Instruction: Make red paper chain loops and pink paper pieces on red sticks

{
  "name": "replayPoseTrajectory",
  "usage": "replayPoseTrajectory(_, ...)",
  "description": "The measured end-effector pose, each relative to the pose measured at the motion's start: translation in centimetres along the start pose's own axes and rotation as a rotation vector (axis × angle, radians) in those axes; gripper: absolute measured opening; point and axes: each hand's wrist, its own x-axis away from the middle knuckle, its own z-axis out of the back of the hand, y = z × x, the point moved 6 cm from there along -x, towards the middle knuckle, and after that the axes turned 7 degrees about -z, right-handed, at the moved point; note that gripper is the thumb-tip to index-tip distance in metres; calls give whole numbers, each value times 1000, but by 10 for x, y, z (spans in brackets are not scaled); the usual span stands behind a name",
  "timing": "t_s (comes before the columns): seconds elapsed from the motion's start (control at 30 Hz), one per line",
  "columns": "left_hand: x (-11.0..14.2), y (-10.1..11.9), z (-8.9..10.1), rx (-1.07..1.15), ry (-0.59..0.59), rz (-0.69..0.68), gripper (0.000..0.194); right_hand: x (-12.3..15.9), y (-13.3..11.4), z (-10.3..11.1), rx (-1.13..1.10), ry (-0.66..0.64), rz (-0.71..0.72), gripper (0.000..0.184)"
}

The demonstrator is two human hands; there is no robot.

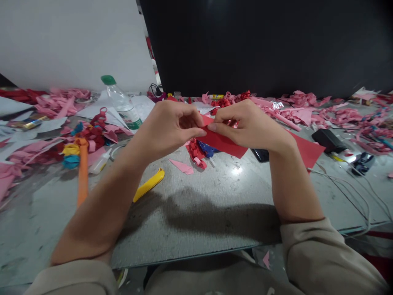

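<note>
Together, the left hand [175,127] and right hand [242,123] are pinching a piece of red paper [225,143] between thumbs and fingers above a littered table [215,229], a yellow cutter [149,185] lying below the left hand, pink scraps [307,106] spreading beyond both.

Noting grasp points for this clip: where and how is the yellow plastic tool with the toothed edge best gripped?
Grip the yellow tool across its middle, fingers on both long edges, probably from above and the right: it lies flat and narrow on the grey tabletop, with the left forearm by its near end.
</note>
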Motion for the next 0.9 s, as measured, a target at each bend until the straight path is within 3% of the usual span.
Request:
replayPoseTrajectory(0.17, -1, -4, -7, 5, -160, 12, 15, -1, 5, -1, -31, -24, -55, 14)
replayPoseTrajectory(0.3, 11, -15, -30, 4, -319, 39, 24, 7, 14, -25, -165, -40, -21, 11)
replayPoseTrajectory(0.4, 36, -30, -48, 109, -260, 125, 10, 25, 23, -60, -287, -79, -22, 11)
replayPoseTrajectory(0.43, 47, -36, -55, 172, -236, 168, 14, 33, 27, -73, -329, -106, -36, 11)
replayPoseTrajectory(0.57, 91, -52, -85, 229, -297, 264, 11, 61, 39, -124, -499, -243, -170, 12)
replayPoseTrajectory(0.67, 109, -58, -97, 237, -284, 276, 14, 71, 45, -148, -548, -288, -225, 18)
replayPoseTrajectory(0.83, 128, -70, -116, 294, -233, 351, 16, 79, 65, -179, -780, -300, -466, 29)
replayPoseTrajectory(0.9, 134, -72, -119, 268, -204, 352, 17, 82, 68, -185, -790, -314, -475, 32)
